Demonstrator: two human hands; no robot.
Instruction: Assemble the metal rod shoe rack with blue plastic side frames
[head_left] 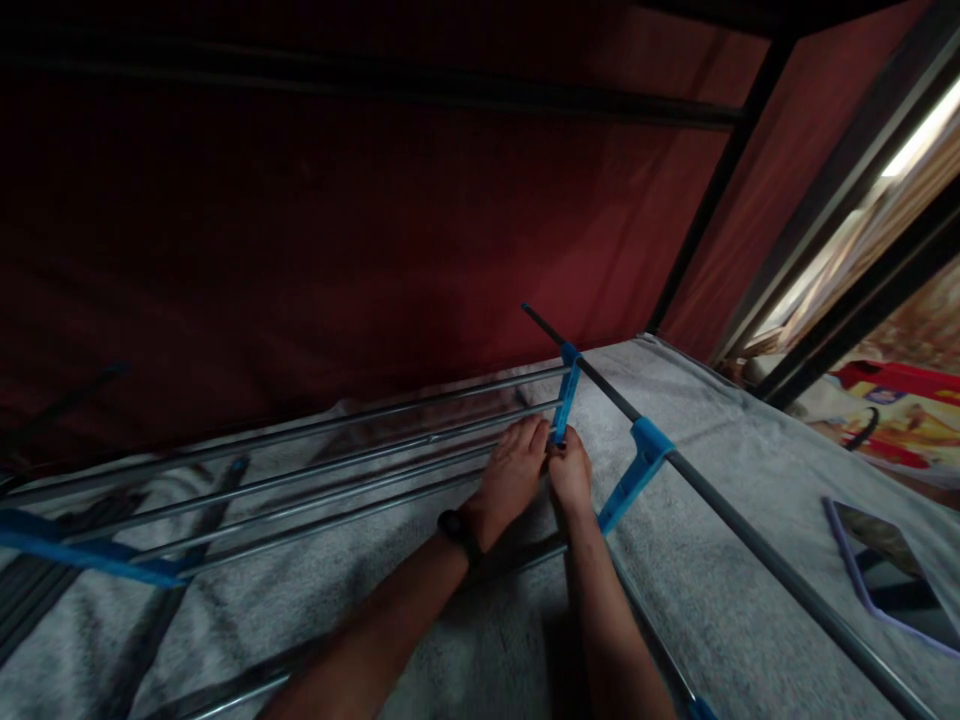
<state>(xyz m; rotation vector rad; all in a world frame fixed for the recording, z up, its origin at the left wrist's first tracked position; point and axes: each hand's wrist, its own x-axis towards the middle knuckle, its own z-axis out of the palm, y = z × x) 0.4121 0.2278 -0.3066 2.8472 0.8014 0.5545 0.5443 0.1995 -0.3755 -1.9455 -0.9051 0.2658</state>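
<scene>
Grey blanket [720, 600], both hands' fingers [525, 440] pinched on upright blue connector [564, 405], metal rods [337, 470] lengthwise leftward.

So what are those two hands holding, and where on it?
Both the left hand and right hand pinch the lower end of a blue plastic bracket on the metal drying rack.

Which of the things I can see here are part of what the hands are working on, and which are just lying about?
In hand:
left hand and right hand, both at the blue connector
silver rods
dark pole with blue clip

Lying about:
phone on the grey blanket
colourful package
red fabric wall
</scene>
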